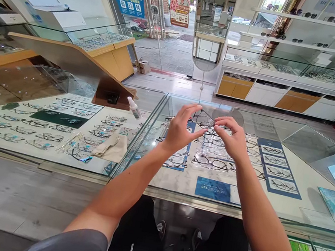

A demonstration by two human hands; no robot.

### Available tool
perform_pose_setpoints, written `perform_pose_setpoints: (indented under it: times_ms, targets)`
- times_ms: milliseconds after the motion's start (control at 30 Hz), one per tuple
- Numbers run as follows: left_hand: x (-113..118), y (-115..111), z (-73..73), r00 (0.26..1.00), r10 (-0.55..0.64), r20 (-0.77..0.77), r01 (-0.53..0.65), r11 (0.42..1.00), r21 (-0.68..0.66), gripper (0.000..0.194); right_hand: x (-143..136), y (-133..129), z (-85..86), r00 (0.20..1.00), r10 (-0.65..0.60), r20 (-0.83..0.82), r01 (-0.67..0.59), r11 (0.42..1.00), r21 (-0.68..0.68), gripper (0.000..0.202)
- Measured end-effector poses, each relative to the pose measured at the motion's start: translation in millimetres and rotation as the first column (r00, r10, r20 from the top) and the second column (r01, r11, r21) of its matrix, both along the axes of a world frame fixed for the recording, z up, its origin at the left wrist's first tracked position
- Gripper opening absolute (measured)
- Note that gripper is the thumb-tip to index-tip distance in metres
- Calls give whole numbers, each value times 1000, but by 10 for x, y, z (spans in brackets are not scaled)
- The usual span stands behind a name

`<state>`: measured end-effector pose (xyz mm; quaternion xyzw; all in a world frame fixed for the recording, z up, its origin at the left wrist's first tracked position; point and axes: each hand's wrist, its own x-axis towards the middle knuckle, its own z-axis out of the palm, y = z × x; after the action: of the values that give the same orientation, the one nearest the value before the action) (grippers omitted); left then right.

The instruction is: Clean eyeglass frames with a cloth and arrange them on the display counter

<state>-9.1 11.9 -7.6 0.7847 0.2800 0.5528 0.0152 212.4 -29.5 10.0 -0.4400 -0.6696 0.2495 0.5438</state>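
A pair of dark, thin-framed eyeglasses (205,119) is held up above the glass counter between my two hands. My left hand (183,127) grips it from the left, thumb reaching under the lens and fingers at the upper side. On the other side, my right hand (231,136) pinches the frame near its right part between thumb and fingertips. Below both hands, rows of eyeglasses (211,163) lie inside the display case, seen through its glass top. The far parts of the held frame are partly covered by my fingers.
A small spray bottle (134,108) and a beige cloth (113,146) are to the left on the counter. Near the far edge is a brown wooden stand (112,98). An oval mirror (205,65) stands beyond the counter. Shelves of sunglasses (304,13) line the far wall.
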Motion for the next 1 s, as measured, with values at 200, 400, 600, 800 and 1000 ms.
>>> perform_pose_setpoints:
  times_ms: [200, 400, 600, 800, 1000]
  targets:
    - [26, -72, 51, 988, -141, 63, 150, 975, -164, 66, 77, 48, -32, 973, 150, -174, -188, 955, -231, 24]
    - [43, -101, 52, 929, -308, 205, 363, 862, -353, 68, 71, 64, -64, 911, 263, -317, -360, 881, -306, 23]
    - [43, -153, 112, 964, -216, 157, 258, 906, -335, 64, 30, 94, -140, 926, 166, -339, -280, 904, -322, 24]
    - [57, -245, 170, 991, 8, 133, 17, 981, -191, 9, -60, 96, -169, 951, -62, -304, -10, 973, -232, 22]
    - [137, -310, 124, 989, -134, 64, 147, 847, -511, 26, -235, -7, -216, 978, -157, -135, 155, 988, -26, 22]
